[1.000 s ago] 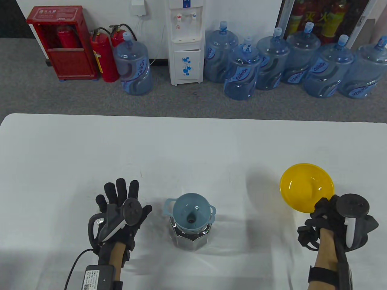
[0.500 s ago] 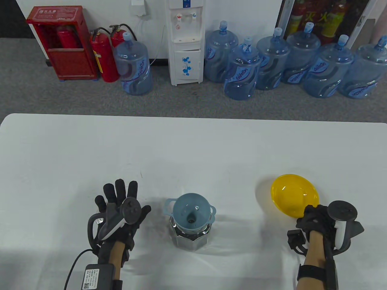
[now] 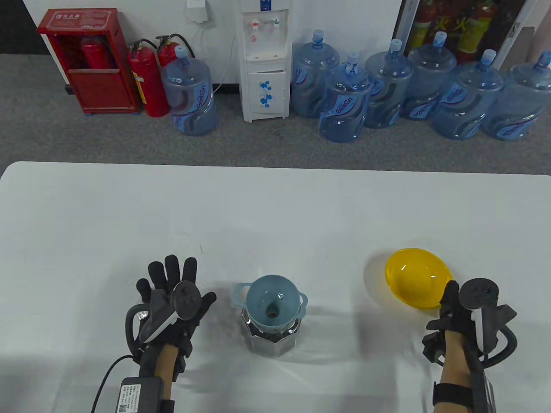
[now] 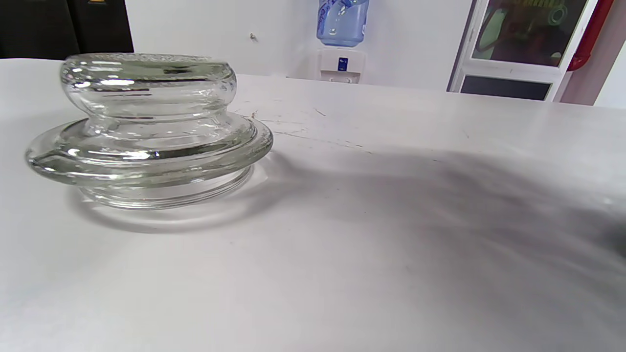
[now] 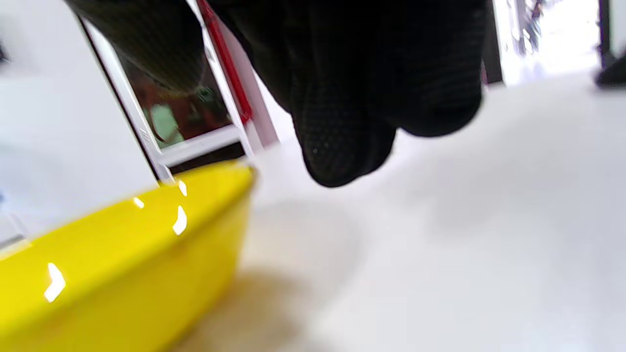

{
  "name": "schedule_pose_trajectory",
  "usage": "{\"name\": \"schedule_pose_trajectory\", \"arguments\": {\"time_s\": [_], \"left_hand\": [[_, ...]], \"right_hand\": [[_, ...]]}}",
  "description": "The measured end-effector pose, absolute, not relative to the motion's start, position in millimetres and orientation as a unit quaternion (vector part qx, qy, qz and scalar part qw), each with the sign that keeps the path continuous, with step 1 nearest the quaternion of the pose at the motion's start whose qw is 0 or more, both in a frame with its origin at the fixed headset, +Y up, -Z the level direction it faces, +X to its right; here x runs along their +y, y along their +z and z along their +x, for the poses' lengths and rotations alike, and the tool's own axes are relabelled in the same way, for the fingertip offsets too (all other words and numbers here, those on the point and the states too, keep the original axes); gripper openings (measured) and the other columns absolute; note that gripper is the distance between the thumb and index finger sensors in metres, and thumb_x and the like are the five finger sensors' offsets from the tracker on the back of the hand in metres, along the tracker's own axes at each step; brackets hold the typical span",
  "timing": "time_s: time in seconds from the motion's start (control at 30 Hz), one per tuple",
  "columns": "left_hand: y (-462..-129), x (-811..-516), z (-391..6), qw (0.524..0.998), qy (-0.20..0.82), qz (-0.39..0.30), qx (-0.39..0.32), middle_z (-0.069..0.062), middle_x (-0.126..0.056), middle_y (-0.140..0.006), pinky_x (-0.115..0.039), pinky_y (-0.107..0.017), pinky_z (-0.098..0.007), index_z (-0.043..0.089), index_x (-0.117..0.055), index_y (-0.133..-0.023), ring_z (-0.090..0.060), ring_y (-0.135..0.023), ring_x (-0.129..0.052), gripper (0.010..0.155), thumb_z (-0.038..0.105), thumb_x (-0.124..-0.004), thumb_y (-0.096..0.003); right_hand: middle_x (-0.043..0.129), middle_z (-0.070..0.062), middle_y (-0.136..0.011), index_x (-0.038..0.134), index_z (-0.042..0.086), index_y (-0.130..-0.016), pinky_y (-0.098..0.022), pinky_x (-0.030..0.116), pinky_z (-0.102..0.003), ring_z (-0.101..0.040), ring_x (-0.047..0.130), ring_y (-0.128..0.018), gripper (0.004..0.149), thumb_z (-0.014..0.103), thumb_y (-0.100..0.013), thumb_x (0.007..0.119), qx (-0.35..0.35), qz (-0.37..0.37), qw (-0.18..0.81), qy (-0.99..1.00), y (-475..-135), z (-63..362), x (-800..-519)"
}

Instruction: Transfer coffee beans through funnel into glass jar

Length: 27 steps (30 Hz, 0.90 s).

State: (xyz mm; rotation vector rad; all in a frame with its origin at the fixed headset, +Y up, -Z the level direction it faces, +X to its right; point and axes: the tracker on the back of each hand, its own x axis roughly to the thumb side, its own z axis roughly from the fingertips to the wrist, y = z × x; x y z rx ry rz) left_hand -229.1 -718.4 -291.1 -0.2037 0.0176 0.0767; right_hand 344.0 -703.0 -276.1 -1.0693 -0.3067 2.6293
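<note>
A faceted glass jar [image 3: 271,340] stands at the table's front middle with a blue-grey funnel [image 3: 273,301] seated in its mouth. Something dark shows through the funnel's hole. My left hand [image 3: 172,279] lies flat on the table left of the jar, fingers spread, holding nothing. A yellow bowl [image 3: 418,277] sits on the table at the right and looks empty. My right hand [image 3: 450,301] is at the bowl's near right edge. In the right wrist view its fingertips [image 5: 342,146] hang above the table, clear of the bowl [image 5: 122,259].
A clear glass lid [image 4: 146,127] rests on the table in the left wrist view; I cannot pick it out in the table view. The white table [image 3: 275,215] stretches beyond the jar. Water bottles and fire extinguishers stand on the floor behind.
My right hand has brought the raised yellow bowl down and a little left onto the table, then drawn its fingers off it. The left hand, jar and funnel have not moved.
</note>
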Motion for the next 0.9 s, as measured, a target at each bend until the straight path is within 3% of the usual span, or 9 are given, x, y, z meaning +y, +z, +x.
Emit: {"name": "schedule_pose_trajectory", "arguments": {"time_s": [0.13, 0.27, 0.43, 0.6, 0.73, 0.9], "left_hand": [[-291.1, -718.6, -228.3, 0.994, 0.036, -0.099, 0.006, -0.011, 0.010, -0.116, -0.006, -0.070, -0.067, 0.033, 0.000, -0.112, -0.046, -0.105, 0.010, 0.082, 0.070, -0.042, -0.0522], [-290.7, -719.7, -227.8, 0.994, 0.038, -0.100, 0.004, -0.011, 0.010, -0.116, -0.006, -0.069, -0.067, 0.033, 0.000, -0.112, -0.046, -0.105, 0.011, 0.082, 0.070, -0.042, -0.0522], [-290.6, -720.4, -227.8, 0.994, 0.040, -0.098, 0.003, -0.011, 0.010, -0.116, -0.006, -0.069, -0.067, 0.033, 0.000, -0.112, -0.046, -0.105, 0.010, 0.082, 0.070, -0.042, -0.0522], [-290.5, -721.4, -227.4, 0.994, 0.042, -0.102, 0.002, -0.011, 0.010, -0.116, -0.006, -0.069, -0.067, 0.033, 0.000, -0.112, -0.046, -0.105, 0.011, 0.082, 0.070, -0.042, -0.0522], [-290.3, -721.4, -227.2, 0.994, 0.045, -0.102, 0.000, -0.011, 0.010, -0.116, -0.006, -0.069, -0.067, 0.033, 0.000, -0.112, -0.046, -0.105, 0.011, 0.082, 0.070, -0.042, -0.0523], [-290.7, -721.7, -227.3, 0.994, 0.044, -0.101, -0.001, -0.011, 0.010, -0.116, -0.006, -0.069, -0.067, 0.033, 0.000, -0.112, -0.046, -0.105, 0.011, 0.082, 0.070, -0.042, -0.0522]], "right_hand": [[0.087, -0.021, -0.091, 0.074, 0.008, -0.107, -0.046, 0.089, -0.041, -0.025, 0.101, -0.062, 0.060, 0.052, -0.066, 0.072, -0.159, -0.270, 0.173, 0.934, -272.3, 319.5, -671.2], [0.074, -0.020, -0.107, 0.073, 0.016, -0.110, -0.059, 0.082, -0.050, -0.033, 0.091, -0.083, 0.058, 0.053, -0.065, 0.072, -0.174, -0.081, 0.253, 0.948, -262.7, 272.6, -644.1], [0.055, -0.019, -0.121, 0.069, 0.024, -0.114, -0.068, 0.072, -0.057, -0.038, 0.074, -0.102, 0.061, 0.058, -0.064, 0.068, -0.165, 0.111, 0.266, 0.943, -240.3, 203.5, -626.0], [0.033, -0.015, -0.129, 0.062, 0.035, -0.118, -0.078, 0.055, -0.064, -0.039, 0.048, -0.116, 0.062, 0.058, -0.061, 0.074, -0.105, 0.275, 0.210, 0.932, -218.6, 131.1, -622.9], [0.027, -0.014, -0.130, 0.064, 0.038, -0.116, -0.081, 0.047, -0.065, -0.038, 0.041, -0.118, 0.060, 0.053, -0.060, 0.078, -0.082, 0.312, 0.115, 0.940, -212.1, 96.4, -630.5], [0.029, -0.016, -0.129, 0.070, 0.037, -0.112, -0.081, 0.046, -0.066, -0.040, 0.043, -0.117, 0.053, 0.045, -0.060, 0.082, -0.083, 0.314, 0.087, 0.942, -214.7, 87.0, -637.0]]}}
